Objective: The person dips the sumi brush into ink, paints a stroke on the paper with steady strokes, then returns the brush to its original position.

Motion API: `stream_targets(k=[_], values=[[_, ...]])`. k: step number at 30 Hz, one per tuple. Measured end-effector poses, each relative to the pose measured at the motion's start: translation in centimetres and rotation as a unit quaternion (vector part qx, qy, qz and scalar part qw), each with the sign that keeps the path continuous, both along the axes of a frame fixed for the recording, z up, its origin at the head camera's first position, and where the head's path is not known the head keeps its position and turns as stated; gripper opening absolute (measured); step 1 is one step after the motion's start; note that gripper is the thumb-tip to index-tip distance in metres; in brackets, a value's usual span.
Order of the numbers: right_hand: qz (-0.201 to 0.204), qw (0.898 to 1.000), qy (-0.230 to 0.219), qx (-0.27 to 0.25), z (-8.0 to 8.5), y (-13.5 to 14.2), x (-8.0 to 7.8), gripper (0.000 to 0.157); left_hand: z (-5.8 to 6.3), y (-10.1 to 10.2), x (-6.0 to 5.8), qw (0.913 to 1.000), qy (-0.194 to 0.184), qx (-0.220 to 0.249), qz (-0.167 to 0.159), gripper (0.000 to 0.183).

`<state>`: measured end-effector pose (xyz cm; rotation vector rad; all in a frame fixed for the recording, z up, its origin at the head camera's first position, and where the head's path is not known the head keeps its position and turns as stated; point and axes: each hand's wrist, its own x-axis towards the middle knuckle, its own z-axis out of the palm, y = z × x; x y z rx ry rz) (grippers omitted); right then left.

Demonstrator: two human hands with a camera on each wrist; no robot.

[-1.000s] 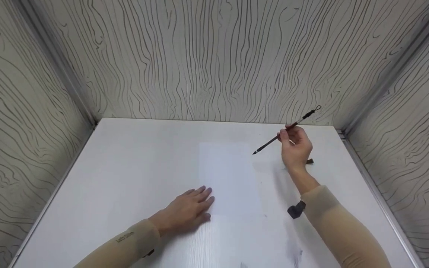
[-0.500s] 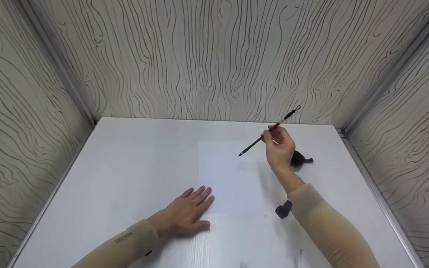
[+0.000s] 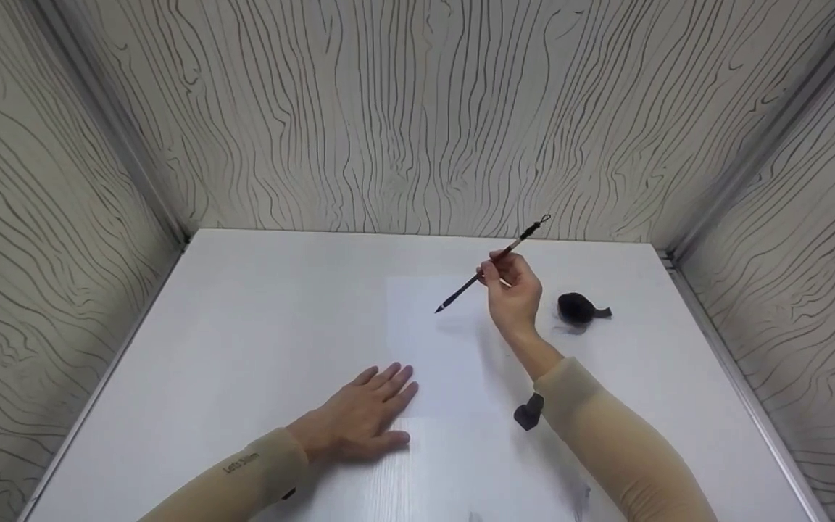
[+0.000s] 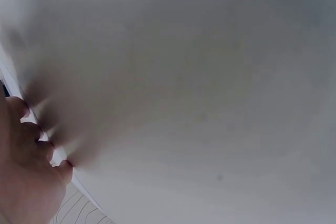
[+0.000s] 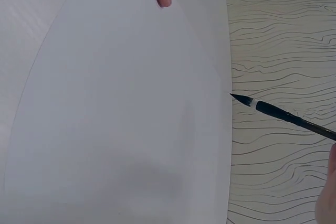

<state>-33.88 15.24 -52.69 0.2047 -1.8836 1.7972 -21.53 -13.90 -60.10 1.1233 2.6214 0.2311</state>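
A dark writing brush [image 3: 477, 279] with a hanging loop is pinched by my right hand [image 3: 515, 293]. Its black tip points down and left, above the upper part of a white sheet of paper [image 3: 435, 348]. In the right wrist view the brush [image 5: 273, 109] shows a pointed black tip and a pale ring. My left hand [image 3: 356, 417] lies flat with fingers spread, its fingertips on the paper's lower left edge. The left wrist view shows the left hand [image 4: 31, 177] from the palm side, its fingertips against the white surface.
Right of my right hand stands a small black ink dish [image 3: 575, 309] with a short handle, dark smudges beside it. The white table [image 3: 258, 304] meets wood-grain patterned walls [image 3: 417, 116] at the back and sides. Grey smears mark the table near its front.
My right hand has moved left with the brush, from beside the paper to over it. The ink dish, largely hidden before, is now uncovered. My left thumb has spread outward.
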Motion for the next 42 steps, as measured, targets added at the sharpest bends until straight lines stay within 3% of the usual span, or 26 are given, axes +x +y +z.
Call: stream_targets(k=[23,42], values=[[0.028,0.999,-0.036,0.031,-2.1,-2.9,-0.8,0.020,0.2,0.0,-0.3,0.9999,-0.011,-0.003,0.001,0.092],[0.051,0.997,-0.065,0.012,-2.7,-4.0,-0.7,0.016,0.1,0.0,-0.3,0.9997,-0.023,0.002,0.004,0.091]])
